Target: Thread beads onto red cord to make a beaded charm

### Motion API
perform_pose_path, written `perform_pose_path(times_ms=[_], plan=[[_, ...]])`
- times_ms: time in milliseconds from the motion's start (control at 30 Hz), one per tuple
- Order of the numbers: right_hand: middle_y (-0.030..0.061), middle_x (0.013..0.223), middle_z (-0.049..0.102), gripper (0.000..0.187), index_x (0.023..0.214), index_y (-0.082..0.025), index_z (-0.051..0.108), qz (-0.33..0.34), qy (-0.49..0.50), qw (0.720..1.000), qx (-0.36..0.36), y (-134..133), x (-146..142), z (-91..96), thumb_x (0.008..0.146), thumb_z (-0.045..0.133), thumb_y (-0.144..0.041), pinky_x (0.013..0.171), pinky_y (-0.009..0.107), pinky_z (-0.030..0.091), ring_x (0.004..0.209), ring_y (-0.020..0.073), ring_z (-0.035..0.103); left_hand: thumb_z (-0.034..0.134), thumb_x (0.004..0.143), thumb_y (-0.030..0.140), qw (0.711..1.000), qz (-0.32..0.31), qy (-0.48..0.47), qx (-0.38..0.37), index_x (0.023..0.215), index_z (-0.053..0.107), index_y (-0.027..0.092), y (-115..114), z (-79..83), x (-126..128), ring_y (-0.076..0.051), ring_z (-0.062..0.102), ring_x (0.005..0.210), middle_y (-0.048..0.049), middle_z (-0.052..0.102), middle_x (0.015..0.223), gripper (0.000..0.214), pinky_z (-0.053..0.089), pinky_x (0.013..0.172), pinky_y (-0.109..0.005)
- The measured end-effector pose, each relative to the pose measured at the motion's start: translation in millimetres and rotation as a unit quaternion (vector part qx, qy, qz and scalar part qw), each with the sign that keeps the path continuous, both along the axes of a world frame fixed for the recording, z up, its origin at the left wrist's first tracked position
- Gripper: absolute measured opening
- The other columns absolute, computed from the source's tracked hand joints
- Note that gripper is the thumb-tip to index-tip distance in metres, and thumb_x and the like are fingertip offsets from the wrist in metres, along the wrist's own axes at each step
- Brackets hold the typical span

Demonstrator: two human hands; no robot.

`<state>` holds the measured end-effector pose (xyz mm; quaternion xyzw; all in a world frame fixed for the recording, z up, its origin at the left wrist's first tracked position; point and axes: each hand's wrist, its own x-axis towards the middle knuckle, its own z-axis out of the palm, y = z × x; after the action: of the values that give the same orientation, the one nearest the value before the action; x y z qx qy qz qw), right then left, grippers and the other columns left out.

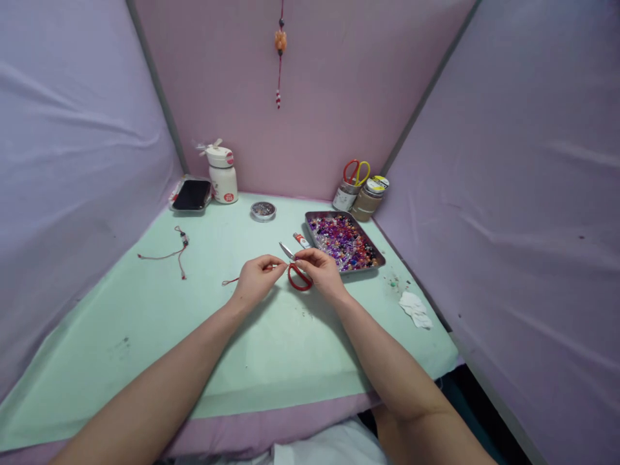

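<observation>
My left hand [260,278] is closed in a pinch on a thin red cord [230,281], whose looped end sticks out on its left side. Close beside it, my right hand [320,271] is also pinched, its fingertips nearly meeting the left ones; what lies between them is too small to make out. Red-handled scissors [300,279] lie on the table below and between the hands, blades pointing away. Just beyond the right hand is a lighter [301,241] with a red and white body. A metal tray [361,274] full of mixed beads stands behind the right hand.
A knotted cord with dark beads [184,239] lies at left. Along the back stand a phone in a plastic box [192,195], a white bottle [223,184], a small round container [263,210] and two jars [344,196]. Crumpled tissue [415,310] lies right. A beaded string [279,42] hangs above.
</observation>
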<state>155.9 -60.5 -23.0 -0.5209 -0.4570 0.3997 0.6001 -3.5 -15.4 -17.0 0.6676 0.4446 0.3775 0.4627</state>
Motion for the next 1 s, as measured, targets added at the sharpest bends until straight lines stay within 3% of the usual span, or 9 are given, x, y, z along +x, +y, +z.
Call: perform_pose_path(times_ms=[100,200,300,433,500,600,733,867,1000], plan=[[0.0023,0.085,0.069,0.02,0.085,-0.023,0.068,-0.044,-0.052,0.997,0.032,-2.6,22.8,9.3,0.071,0.068,-0.037,0.078,0.032,0.048,0.078,0.0165,0.061,0.067,0.067,0.04,1.0,0.008,-0.003,-0.013,0.071,0.071,0.017,1.6,-1.2,-0.9,-0.011,0.043,0.05,0.0009,0.058,0.055,0.024,0.032,0.05,-0.024],[0.003,0.086,0.069,0.021,0.089,-0.021,0.069,-0.114,-0.164,0.979,0.046,-5.3,60.9,17.1,0.075,0.064,-0.037,0.077,0.031,0.047,0.077,0.0169,0.06,0.068,0.067,0.042,0.999,0.011,0.003,-0.034,0.073,0.071,0.017,2.4,-1.9,-0.9,-0.009,0.038,0.045,0.003,0.052,0.05,0.026,0.028,0.047,-0.023],[0.0026,0.081,0.069,0.015,0.085,-0.021,0.07,-0.137,-0.335,0.932,-0.012,-7.4,98.7,19.1,0.075,0.061,-0.028,0.074,0.031,0.045,0.073,0.0173,0.06,0.069,0.065,0.043,0.999,0.018,0.006,-0.047,0.072,0.071,0.017,2.2,-0.5,0.0,-0.008,0.035,0.042,0.004,0.05,0.048,0.027,0.027,0.045,-0.023],[0.0036,0.076,0.069,0.012,0.08,-0.022,0.071,-0.056,-0.519,0.842,-0.139,-4.7,125.0,15.8,0.075,0.061,-0.018,0.071,0.029,0.042,0.072,0.0179,0.06,0.07,0.065,0.044,0.997,0.03,0.014,-0.069,0.073,0.071,0.017,2.7,1.8,0.7,-0.008,0.035,0.041,0.0033,0.054,0.05,0.028,0.029,0.044,-0.023],[0.0059,0.084,0.07,0.012,0.082,-0.022,0.072,-0.04,-0.57,0.807,-0.153,3.2,128.0,15.2,0.076,0.062,-0.019,0.072,0.028,0.041,0.079,0.0194,0.061,0.069,0.066,0.044,0.997,0.031,0.021,-0.074,0.075,0.071,0.018,3.9,1.3,0.4,-0.008,0.035,0.041,0.003,0.055,0.051,0.028,0.029,0.044,-0.023],[0.007,0.102,0.068,0.018,0.093,-0.023,0.071,-0.069,-0.608,0.782,-0.116,26.1,124.9,18.1,0.082,0.057,-0.024,0.08,0.029,0.039,0.096,0.0209,0.06,0.069,0.066,0.044,0.997,0.027,0.027,-0.074,0.076,0.071,0.017,5.5,-2.0,-0.4,-0.008,0.035,0.041,0.0026,0.055,0.052,0.028,0.028,0.043,-0.023],[0.0066,0.101,0.071,0.022,0.093,-0.024,0.071,-0.038,-0.645,0.746,-0.163,67.4,112.9,24.6,0.085,0.051,-0.021,0.085,0.034,0.034,0.097,0.0219,0.06,0.069,0.067,0.044,0.997,0.016,0.023,-0.071,0.075,0.071,0.017,5.6,-6.2,-0.8,-0.008,0.034,0.041,0.0035,0.052,0.05,0.028,0.027,0.043,-0.023],[0.009,0.095,0.073,0.017,0.087,-0.021,0.073,-0.019,-0.653,0.735,-0.184,96.1,102.0,23.1,0.081,0.057,-0.022,0.088,0.037,0.032,0.095,0.0241,0.061,0.069,0.066,0.043,0.997,0.017,0.016,-0.069,0.073,0.071,0.017,3.7,-4.4,-0.4,-0.008,0.035,0.043,0.0039,0.05,0.05,0.027,0.027,0.044,-0.022],[0.0105,0.093,0.073,0.015,0.082,-0.02,0.073,-0.013,-0.658,0.727,-0.197,104.3,99.7,15.1,0.078,0.059,-0.02,0.089,0.038,0.032,0.094,0.0247,0.062,0.068,0.066,0.041,0.997,0.018,0.027,-0.069,0.073,0.07,0.016,1.5,1.4,0.3,-0.009,0.037,0.045,0.0033,0.052,0.052,0.026,0.028,0.045,-0.022]])
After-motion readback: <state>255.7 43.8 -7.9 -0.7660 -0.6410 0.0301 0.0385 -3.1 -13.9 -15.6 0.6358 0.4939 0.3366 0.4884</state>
